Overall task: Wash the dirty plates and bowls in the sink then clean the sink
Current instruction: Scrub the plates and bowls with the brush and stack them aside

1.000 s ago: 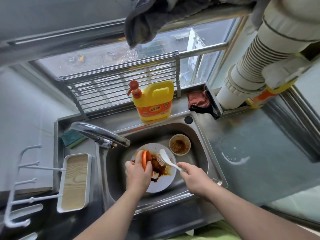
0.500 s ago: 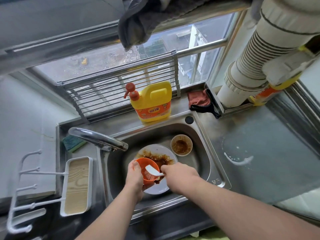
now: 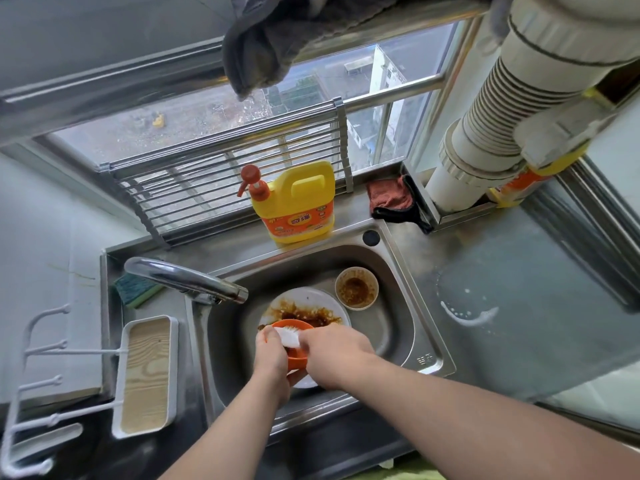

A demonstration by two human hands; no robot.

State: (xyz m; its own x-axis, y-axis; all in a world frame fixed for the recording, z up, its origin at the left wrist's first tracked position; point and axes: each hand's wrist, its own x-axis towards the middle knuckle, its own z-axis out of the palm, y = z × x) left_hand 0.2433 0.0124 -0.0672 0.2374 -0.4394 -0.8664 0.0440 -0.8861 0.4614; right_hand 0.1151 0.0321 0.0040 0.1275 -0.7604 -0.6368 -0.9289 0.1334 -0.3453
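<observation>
Orange bowl (image 3: 297,362) sits over the sauce-smeared plate (image 3: 304,308) in the sink (image 3: 398,327), gripped by the left hand (image 3: 272,355). Right hand (image 3: 334,353) grips the white brush (image 3: 289,336) inside it. Risk: hard scrubbing may flick sauce or twist the bowl loose.

Left hand (image 3: 272,355) curled in a grip; right hand (image 3: 334,351) curled, knuckles up.

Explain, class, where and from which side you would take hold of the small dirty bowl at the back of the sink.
Pinch the rim of the small bowl from above, on its right edge. It sits upright and open-topped, apart from the stained plate on its left. Sauce coats the inside, so the grip may be slippery.
</observation>
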